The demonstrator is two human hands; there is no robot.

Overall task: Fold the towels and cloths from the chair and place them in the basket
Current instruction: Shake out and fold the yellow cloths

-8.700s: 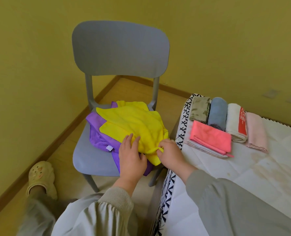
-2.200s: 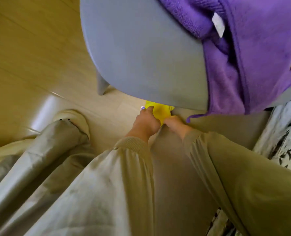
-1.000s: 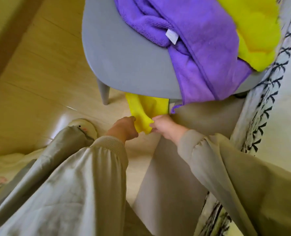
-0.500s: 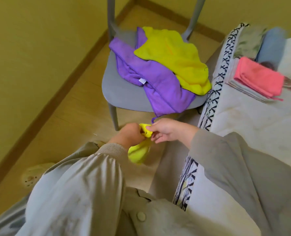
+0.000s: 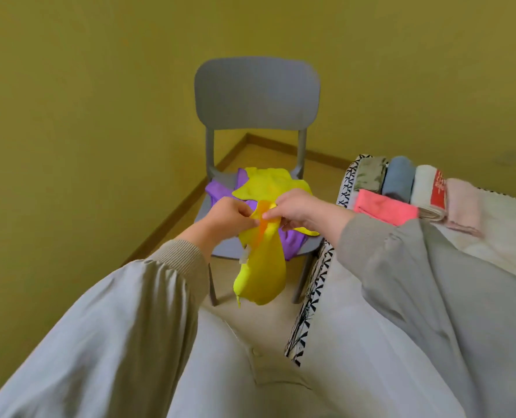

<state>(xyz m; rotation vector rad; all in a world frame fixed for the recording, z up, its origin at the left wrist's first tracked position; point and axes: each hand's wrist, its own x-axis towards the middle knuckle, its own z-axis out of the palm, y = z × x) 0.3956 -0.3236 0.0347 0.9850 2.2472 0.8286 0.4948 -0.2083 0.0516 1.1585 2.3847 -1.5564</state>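
Held cloth [image 5: 262, 273]: bright yellow and thin, bunched at the top. It hangs limp in a rounded drape in front of the chair [image 5: 256, 95], clear of the seat, with a small pale tag at its left edge.
Left hand [image 5: 229, 214]: fingers curled, pinching the held cloth's top edge.
Right hand [image 5: 299, 211]: thumb and fingers pinching the same edge, just beside the left hand.
Chair: grey, backrest toward the wall corner.
Seat load: purple towel [image 5: 220, 191] under a crumpled yellow towel [image 5: 269, 184].
Pink cloth [image 5: 383, 208]: folded, right of the chair, in front of a row of rolled towels [image 5: 398, 179].
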